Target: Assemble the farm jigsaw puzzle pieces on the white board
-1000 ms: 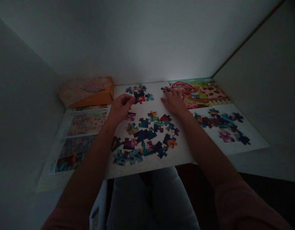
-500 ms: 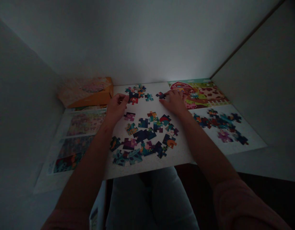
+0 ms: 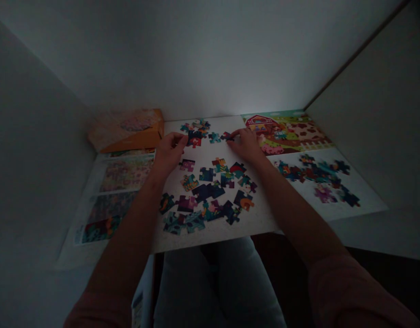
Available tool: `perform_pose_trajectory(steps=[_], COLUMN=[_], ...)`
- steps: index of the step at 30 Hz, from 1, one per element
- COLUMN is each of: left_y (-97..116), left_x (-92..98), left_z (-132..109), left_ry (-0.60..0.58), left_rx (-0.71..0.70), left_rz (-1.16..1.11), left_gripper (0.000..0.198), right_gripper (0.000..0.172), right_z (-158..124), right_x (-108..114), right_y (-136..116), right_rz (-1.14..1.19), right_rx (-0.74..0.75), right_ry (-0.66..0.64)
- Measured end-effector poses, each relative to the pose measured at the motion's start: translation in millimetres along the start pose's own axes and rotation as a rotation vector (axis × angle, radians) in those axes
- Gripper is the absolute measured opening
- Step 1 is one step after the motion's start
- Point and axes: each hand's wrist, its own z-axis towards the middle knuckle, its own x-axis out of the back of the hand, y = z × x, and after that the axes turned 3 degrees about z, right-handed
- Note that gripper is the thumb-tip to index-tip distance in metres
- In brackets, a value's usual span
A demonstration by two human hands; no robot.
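White bench (image 3: 255, 225) in dim light, pushed against a pale wall (image 3: 196, 59). The left hand (image 3: 172, 148) pinches the edge of a red piece (image 3: 196, 141) of jigsaw between thumb and finger, near the wall. The right hand (image 3: 245, 141), loosely curled, has thumb and fingertips close together on a dark piece (image 3: 226, 136) near the farm picture (image 3: 296, 132). A teal piece (image 3: 215, 137) lies between the two, in the gap separating the hands. Just beyond the red piece is a small cluster (image 3: 199, 124); nearer the front edge spreads a wide scatter (image 3: 207, 174) of loose pieces. An orange box (image 3: 133, 130) stands at far left, behind printed sheets (image 3: 128, 171) partly hidden by the left forearm (image 3: 131, 237). The right forearm (image 3: 291, 218) crosses between the scatter and another pile (image 3: 321, 171) at right.
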Motion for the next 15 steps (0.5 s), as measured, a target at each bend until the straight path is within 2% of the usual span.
perform_pose_trajectory(steps=[4, 8, 10, 15], left_y=[0.0, -2.1, -3.3, -5.1], left_x=[0.4, 1.2, 1.2, 1.0], left_z=[0.2, 0.2, 0.2, 1.1], left_ry=[-0.010, -0.014, -0.016, -0.011], left_rx=[-0.005, -0.028, -0.039, -0.044], left_rz=[0.001, 0.003, 0.003, 0.019], left_gripper=[0.021, 0.021, 0.023, 0.036], right_gripper=[0.056, 0.040, 0.036, 0.040], right_z=[-0.6, 1.8, 4.7, 10.9], right_x=[0.6, 3.6, 4.8, 8.5], right_y=[3.0, 10.3, 14.0, 15.5], right_rz=[-0.011, 0.017, 0.108, 0.466], right_rx=[-0.043, 0.008, 0.023, 0.071], right_ry=[0.029, 0.027, 0.022, -0.019])
